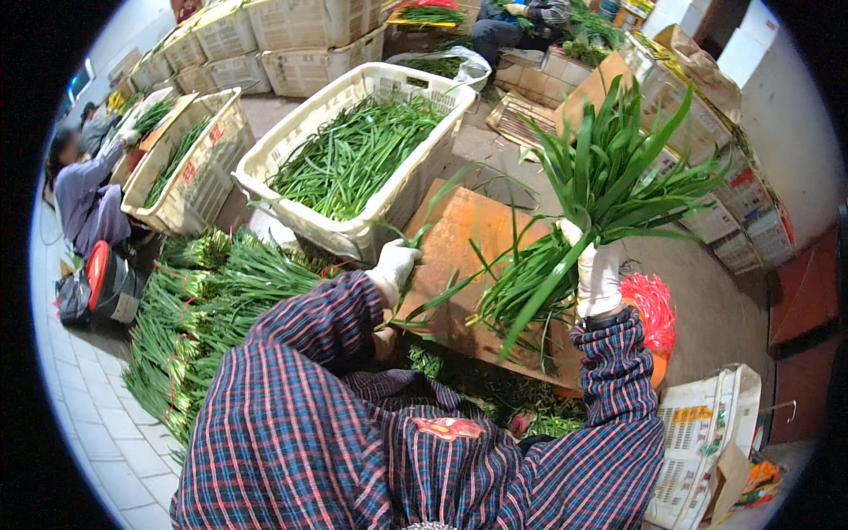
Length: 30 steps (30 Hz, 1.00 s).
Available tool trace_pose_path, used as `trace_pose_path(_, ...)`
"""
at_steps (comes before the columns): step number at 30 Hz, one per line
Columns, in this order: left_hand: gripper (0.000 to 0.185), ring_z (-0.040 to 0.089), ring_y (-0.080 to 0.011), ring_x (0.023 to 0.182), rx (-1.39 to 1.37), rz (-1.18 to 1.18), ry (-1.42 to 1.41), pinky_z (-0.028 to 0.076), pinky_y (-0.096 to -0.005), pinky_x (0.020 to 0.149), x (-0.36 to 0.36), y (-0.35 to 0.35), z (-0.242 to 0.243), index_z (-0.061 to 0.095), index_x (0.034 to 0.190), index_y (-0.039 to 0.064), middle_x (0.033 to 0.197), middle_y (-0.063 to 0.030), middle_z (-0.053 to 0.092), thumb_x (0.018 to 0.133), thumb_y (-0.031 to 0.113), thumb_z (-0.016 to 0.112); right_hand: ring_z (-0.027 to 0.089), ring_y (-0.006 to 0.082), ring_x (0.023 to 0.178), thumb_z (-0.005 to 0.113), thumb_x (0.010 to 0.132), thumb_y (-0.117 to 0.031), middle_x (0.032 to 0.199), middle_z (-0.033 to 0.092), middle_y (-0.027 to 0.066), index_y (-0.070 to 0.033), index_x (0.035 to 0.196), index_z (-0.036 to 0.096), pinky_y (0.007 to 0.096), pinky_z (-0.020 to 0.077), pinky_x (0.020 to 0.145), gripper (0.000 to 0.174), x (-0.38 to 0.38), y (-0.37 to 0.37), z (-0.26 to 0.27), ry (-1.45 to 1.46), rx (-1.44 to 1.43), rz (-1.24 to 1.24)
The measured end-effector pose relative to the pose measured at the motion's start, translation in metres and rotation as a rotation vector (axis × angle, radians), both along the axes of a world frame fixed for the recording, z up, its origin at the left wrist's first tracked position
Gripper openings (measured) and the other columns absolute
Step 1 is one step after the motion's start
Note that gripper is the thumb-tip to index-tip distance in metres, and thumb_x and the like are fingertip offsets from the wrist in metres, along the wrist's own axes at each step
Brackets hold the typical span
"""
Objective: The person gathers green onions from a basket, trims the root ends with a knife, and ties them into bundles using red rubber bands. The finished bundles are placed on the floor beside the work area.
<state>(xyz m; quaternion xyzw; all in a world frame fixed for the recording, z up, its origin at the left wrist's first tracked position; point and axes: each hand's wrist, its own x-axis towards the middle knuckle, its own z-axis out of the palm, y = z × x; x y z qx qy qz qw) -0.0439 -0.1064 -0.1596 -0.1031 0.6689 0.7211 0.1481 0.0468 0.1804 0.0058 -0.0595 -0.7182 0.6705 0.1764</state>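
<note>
My right hand [591, 268], in a white glove, grips a large bunch of long flat green leaves, likely garlic chives [603, 165], held up over the right end of an orange-brown board [457, 232]. More loose green stalks [530, 281] lie on the board just left of that hand. My left hand [395, 265], also gloved, is closed around a few green leaves [430, 205] at the board's left edge. Beyond it stands a cream plastic crate [298, 209] with loose green stalks [358, 156] inside. Tied bundles of greens [205, 311] are piled to my left.
Another cream crate [199, 172] stands at the left, near a co-worker in purple [89, 192]. A second person [517, 33] sits at the back. Red plastic strings [649, 311] hang right of the board. Stacked crates [695, 146] line the right wall; a white crate [702, 437] stands lower right.
</note>
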Motion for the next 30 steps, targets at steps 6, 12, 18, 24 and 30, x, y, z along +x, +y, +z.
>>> trace_pose_path(6,0.026,0.054,-0.0101,0.067,0.385,-0.260,0.551,0.044,-0.0225,0.065,0.030,0.033,0.194,0.062,0.100,0.000,0.083,-0.0029,0.061,0.081,-0.006,0.045,0.057,0.0087,0.076,0.069,0.082,-0.008,0.090,0.064,-0.0015,-0.001,0.098,0.066,0.0251,0.0471,0.068,0.018,0.025,-0.016,0.036,0.097,0.028,0.013)
trace_pose_path(12,0.039,0.053,-0.0072,0.088,0.158,-0.500,0.686,0.042,-0.0208,0.080,0.030,0.045,0.216,0.058,0.116,0.001,0.102,-0.0005,0.060,0.079,-0.006,0.049,0.060,0.0197,0.080,0.066,0.083,-0.008,0.091,0.065,0.0097,0.004,0.100,0.060,0.0322,0.0500,0.072,0.021,0.011,-0.036,0.008,0.300,0.114,0.029)
trace_pose_path(18,0.080,0.037,-0.0214,0.124,-0.072,-0.961,0.722,0.030,-0.0341,0.105,0.026,0.099,0.133,0.037,0.136,0.005,0.136,-0.0104,0.042,0.070,0.013,0.081,0.059,0.0216,0.100,0.063,0.084,-0.013,0.108,0.064,0.0106,0.000,0.113,0.058,0.0336,0.0471,0.086,0.032,-0.017,-0.043,-0.040,0.090,0.026,0.101)
trace_pose_path(24,0.047,0.054,-0.0122,0.087,0.320,-0.702,0.709,0.048,-0.0302,0.075,0.023,0.135,0.112,0.056,0.110,0.000,0.098,-0.0062,0.063,0.072,0.016,0.079,0.058,0.0264,0.100,0.075,0.076,-0.028,0.112,0.061,0.0177,-0.001,0.118,0.055,0.0351,0.0458,0.084,0.054,-0.022,-0.012,-0.029,-0.231,0.439,0.256)
trace_pose_path(30,0.035,0.055,-0.0154,0.086,0.435,-0.543,0.587,0.049,-0.0311,0.078,0.023,0.159,0.090,0.051,0.116,0.000,0.101,-0.0071,0.060,0.085,0.010,0.061,0.046,0.0370,0.118,0.066,0.069,-0.064,0.130,0.048,0.0215,-0.008,0.133,0.043,0.0445,0.0344,0.101,0.088,-0.010,0.004,-0.017,-0.168,1.024,0.194)
